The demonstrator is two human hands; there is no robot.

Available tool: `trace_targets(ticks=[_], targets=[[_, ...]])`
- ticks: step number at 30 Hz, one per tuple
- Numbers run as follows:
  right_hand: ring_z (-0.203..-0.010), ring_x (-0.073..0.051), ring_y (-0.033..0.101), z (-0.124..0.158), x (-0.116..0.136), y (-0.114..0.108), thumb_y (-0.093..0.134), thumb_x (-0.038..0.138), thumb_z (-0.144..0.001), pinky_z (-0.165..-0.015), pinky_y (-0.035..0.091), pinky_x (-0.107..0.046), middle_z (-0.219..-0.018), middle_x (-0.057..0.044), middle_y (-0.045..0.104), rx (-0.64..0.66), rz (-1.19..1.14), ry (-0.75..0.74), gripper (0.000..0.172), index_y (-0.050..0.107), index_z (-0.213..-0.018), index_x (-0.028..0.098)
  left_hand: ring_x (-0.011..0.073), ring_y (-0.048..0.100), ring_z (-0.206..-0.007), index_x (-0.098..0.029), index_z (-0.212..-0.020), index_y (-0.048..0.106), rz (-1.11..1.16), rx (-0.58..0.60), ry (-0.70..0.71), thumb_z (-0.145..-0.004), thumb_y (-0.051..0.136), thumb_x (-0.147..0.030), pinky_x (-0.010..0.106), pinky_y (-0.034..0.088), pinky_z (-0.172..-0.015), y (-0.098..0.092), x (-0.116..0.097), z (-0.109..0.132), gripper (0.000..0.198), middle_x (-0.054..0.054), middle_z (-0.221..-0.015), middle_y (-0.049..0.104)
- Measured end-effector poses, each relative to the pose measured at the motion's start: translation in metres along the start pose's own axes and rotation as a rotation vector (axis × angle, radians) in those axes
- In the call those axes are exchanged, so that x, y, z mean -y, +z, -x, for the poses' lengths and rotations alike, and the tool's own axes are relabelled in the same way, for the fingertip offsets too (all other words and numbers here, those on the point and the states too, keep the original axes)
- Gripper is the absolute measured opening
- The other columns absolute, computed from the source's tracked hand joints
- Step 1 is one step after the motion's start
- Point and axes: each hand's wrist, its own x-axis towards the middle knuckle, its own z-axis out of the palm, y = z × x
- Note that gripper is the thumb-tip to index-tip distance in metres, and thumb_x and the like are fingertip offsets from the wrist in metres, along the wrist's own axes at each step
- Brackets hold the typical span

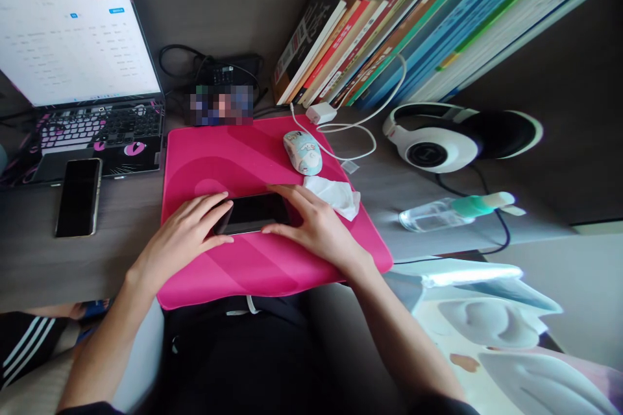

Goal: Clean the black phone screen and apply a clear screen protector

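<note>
A smartphone (253, 213) with a dark screen lies sideways, face up, on a bright pink desk mat (243, 155). My left hand (185, 233) grips its left end, with the fingers along the far edge and the thumb at the near edge. At the other end, my right hand (318, 227) holds the phone the same way, and its fingers hide that corner. Just beyond the right hand are a crumpled white tissue (335, 196) and a patterned mouse (302, 153), both on the mat.
An open laptop (97, 136) stands at the left, with a second phone (78, 198) before it. Books (341, 32) line the back right. A white charger (321, 113) with cable, headphones (438, 142) and a spray bottle (448, 213) lie on the right. A paper bag (467, 311) sits below.
</note>
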Motion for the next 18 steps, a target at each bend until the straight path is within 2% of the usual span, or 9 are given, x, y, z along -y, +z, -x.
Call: trace_targets(ticks=[4,6,11,18], targets=[[-0.129,-0.035,0.070,0.0004,-0.0009,-0.0006,0.075,0.055,-0.097,-0.112,0.058,-0.054,-0.140,-0.014,0.071,0.012,0.002,0.000,0.067,0.054,-0.155,0.028,0.0359,0.059,-0.140,-0.021,-0.166,0.038,-0.026,-0.015,-0.101,-0.100,0.065,-0.062,0.056,0.050,-0.118,-0.0011,0.0018,0.0008,0.082,0.018,-0.154,0.058],[-0.129,-0.035,0.070,0.0006,-0.0011,-0.0007,0.075,0.054,-0.097,-0.112,0.058,-0.054,-0.140,-0.014,0.071,0.017,0.003,0.001,0.067,0.054,-0.155,0.028,0.0388,0.058,-0.139,-0.018,-0.164,0.038,-0.062,-0.021,-0.149,-0.096,0.065,-0.069,0.058,0.049,-0.117,-0.0011,0.0041,0.0014,0.089,0.021,-0.152,0.057],[-0.130,-0.035,0.069,0.0014,-0.0017,-0.0002,0.075,0.053,-0.097,-0.112,0.058,-0.053,-0.141,-0.014,0.070,0.025,0.008,0.005,0.067,0.054,-0.156,0.028,0.0377,0.060,-0.133,-0.017,-0.145,0.053,-0.104,0.008,-0.145,-0.096,0.066,-0.069,0.056,0.049,-0.114,-0.0010,0.0082,0.0019,0.073,0.019,-0.146,0.059],[-0.132,-0.035,0.068,0.0021,-0.0035,0.0008,0.074,0.055,-0.097,-0.114,0.056,-0.055,-0.143,-0.014,0.070,0.041,0.013,0.010,0.067,0.054,-0.156,0.029,0.0380,0.061,-0.129,-0.020,-0.145,0.055,-0.091,0.003,-0.132,-0.099,0.062,-0.068,0.057,0.050,-0.111,-0.0014,0.0089,0.0011,0.067,0.018,-0.142,0.062]])
